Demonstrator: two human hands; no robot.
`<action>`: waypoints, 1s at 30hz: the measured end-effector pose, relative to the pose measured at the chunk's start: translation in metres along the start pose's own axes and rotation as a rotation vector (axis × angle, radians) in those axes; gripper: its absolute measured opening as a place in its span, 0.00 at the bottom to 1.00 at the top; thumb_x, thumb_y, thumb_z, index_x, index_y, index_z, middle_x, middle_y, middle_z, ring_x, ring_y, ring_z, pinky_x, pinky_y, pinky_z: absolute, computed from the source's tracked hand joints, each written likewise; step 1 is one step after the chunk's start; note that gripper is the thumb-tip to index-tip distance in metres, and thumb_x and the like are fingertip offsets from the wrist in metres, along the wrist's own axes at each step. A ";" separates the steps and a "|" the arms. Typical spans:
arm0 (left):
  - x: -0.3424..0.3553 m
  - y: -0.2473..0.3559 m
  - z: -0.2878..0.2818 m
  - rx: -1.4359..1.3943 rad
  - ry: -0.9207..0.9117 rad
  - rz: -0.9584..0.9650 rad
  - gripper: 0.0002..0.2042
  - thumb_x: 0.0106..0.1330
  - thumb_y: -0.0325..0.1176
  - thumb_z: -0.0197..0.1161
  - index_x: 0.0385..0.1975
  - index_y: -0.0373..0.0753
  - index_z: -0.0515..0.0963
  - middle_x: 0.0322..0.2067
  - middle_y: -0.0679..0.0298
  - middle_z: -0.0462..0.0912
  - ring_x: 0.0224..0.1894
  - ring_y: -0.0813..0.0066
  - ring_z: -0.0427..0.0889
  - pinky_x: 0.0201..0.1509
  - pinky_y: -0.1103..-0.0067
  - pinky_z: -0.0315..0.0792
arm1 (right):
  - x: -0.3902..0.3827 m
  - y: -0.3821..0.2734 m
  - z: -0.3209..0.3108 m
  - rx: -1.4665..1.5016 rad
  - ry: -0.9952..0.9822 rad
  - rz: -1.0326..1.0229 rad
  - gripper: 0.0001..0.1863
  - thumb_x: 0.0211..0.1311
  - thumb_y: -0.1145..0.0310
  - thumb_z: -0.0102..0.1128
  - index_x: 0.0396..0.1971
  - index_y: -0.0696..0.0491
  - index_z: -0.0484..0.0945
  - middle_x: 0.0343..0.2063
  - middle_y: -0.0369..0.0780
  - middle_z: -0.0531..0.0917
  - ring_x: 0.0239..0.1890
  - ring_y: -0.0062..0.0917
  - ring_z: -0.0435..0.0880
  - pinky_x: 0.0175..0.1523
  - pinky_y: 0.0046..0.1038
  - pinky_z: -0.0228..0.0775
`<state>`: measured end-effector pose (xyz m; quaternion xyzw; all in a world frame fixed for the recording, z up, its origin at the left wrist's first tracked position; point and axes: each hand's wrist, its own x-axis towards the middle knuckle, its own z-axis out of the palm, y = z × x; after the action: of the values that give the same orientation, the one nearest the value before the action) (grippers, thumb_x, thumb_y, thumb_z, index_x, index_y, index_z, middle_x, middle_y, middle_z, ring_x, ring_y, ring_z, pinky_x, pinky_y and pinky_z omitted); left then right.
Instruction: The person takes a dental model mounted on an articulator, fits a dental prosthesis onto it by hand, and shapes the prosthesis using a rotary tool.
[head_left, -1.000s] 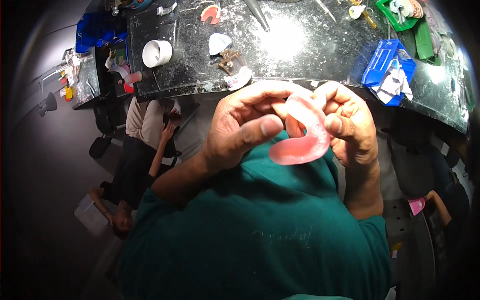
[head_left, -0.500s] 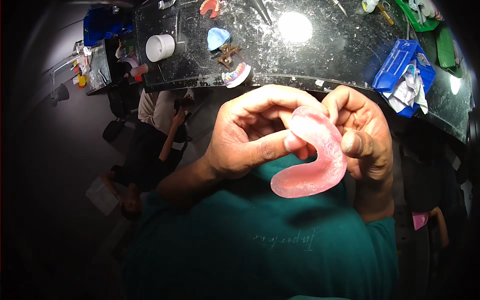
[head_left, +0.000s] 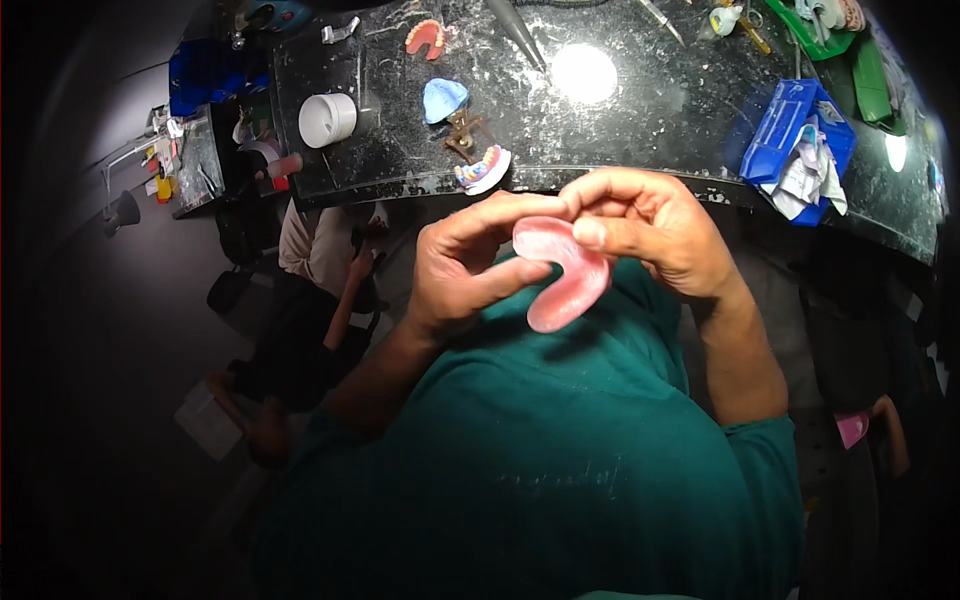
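A pink horseshoe-shaped denture base (head_left: 580, 285) is up in front of my chest, short of the bench edge, with one arm of its curve hanging free toward my shirt. My right hand (head_left: 660, 235) pinches it, the thumb lying on its upper face and the fingers behind. The other arm of the curve sits between the thumb and index finger of my left hand (head_left: 465, 260). Just beyond my hands, at the bench edge, stands a brown articulator (head_left: 462, 135) with a blue cast (head_left: 445, 100) and a white model with teeth (head_left: 486, 171).
On the dark bench (head_left: 390, 100) are a white tub (head_left: 328, 121), a pink denture with teeth (head_left: 425, 39) and a dark handpiece (head_left: 517, 35). A blue bin (head_left: 780, 130) with crumpled paper stands at the right, near green trays (head_left: 872, 85). Another person (head_left: 300, 330) sits at the left.
Both hands have shifted the denture base left, and it looks smaller in view. My right thumb has moved from its outer edge onto its face.
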<state>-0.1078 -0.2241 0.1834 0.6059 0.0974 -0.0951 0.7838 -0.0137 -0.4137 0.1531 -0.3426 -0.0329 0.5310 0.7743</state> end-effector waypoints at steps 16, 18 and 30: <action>-0.029 -0.001 -0.077 -0.741 -0.031 -0.290 0.14 0.65 0.31 0.61 0.46 0.35 0.67 0.37 0.53 0.80 0.37 0.66 0.83 0.42 0.74 0.81 | 0.074 0.025 0.043 -0.592 0.087 -0.397 0.12 0.61 0.68 0.61 0.42 0.59 0.77 0.37 0.39 0.83 0.39 0.17 0.81 0.42 0.16 0.72; -0.037 0.002 -0.087 -0.576 0.021 -0.206 0.20 0.66 0.37 0.59 0.50 0.30 0.65 0.40 0.51 0.78 0.41 0.68 0.82 0.42 0.79 0.80 | 0.114 0.019 0.014 -0.903 0.367 -0.388 0.14 0.63 0.63 0.59 0.41 0.57 0.77 0.32 0.36 0.82 0.34 0.15 0.78 0.36 0.15 0.69; -0.069 0.001 -0.111 -0.449 0.195 0.133 0.20 0.66 0.29 0.58 0.55 0.27 0.67 0.45 0.47 0.79 0.45 0.58 0.82 0.48 0.70 0.82 | 0.203 0.027 -0.023 -1.475 0.622 -0.127 0.22 0.59 0.51 0.55 0.41 0.55 0.79 0.35 0.49 0.83 0.37 0.39 0.82 0.42 0.38 0.72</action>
<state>-0.1777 -0.1146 0.1755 0.4278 0.1512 0.0398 0.8903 0.0628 -0.2482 0.0567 -0.8958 -0.1772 0.2077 0.3508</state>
